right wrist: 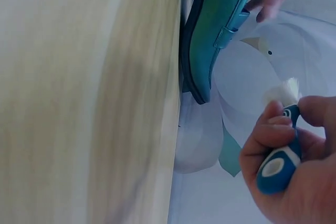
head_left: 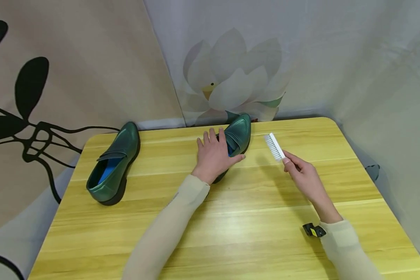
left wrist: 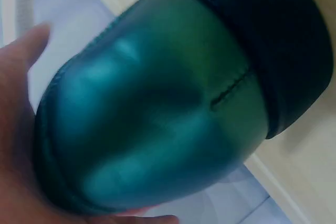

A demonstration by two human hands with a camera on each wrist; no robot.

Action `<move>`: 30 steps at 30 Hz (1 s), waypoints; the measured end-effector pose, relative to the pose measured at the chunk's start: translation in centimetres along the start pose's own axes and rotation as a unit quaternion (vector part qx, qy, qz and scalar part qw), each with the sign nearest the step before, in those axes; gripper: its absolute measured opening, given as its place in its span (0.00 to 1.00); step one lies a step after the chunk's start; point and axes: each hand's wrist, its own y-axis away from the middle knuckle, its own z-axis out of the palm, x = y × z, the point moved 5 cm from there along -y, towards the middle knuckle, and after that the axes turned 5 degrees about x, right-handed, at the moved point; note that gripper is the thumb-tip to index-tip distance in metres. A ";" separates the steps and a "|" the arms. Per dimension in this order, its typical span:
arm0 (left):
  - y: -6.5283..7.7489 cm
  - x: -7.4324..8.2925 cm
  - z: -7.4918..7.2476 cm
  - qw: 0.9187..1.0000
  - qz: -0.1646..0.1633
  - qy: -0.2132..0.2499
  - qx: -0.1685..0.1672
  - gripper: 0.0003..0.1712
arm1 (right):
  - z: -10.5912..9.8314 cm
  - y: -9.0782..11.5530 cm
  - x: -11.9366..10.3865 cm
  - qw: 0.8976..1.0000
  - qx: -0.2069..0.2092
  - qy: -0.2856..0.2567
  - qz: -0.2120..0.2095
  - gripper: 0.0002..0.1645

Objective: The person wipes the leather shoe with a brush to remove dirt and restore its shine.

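Observation:
A green loafer [head_left: 240,130] with a dark sole stands near the table's back edge. Over its opening is my left hand [head_left: 212,155], fingers spread and fairly straight, covering much of the shoe's rear. The left wrist view shows the rounded heel [left wrist: 142,103] close up, with part of the hand beside it. My right hand [head_left: 306,179] grips a small brush [head_left: 274,147] above the table, right of that shoe, apart from it. White bristles face left. In the right wrist view, fingers curl round the brush's blue and white handle [right wrist: 278,169].
A matching green loafer [head_left: 119,165] with a blue insole stands at the table's left side, toe pointing back. The wooden table [head_left: 238,221] ends at a fabric backdrop [head_left: 301,58] printed with a flower. Dark leaf shapes [head_left: 31,85] mark the left side.

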 end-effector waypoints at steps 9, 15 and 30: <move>-0.3 -0.7 0.7 0.995 -0.029 -0.006 -0.090 0.66 | 0.7 0.1 -0.3 1.000 -0.009 -0.006 -0.005 0.31; -0.5 -1.1 1.1 0.991 -0.039 0.042 -0.124 0.59 | 0.8 0.2 -0.4 1.000 -0.014 -0.009 -0.002 0.31; 3.7 -8.2 -2.4 0.974 -0.124 0.181 -0.058 0.53 | 0.0 1.3 -1.1 1.000 -0.005 0.011 -0.015 0.30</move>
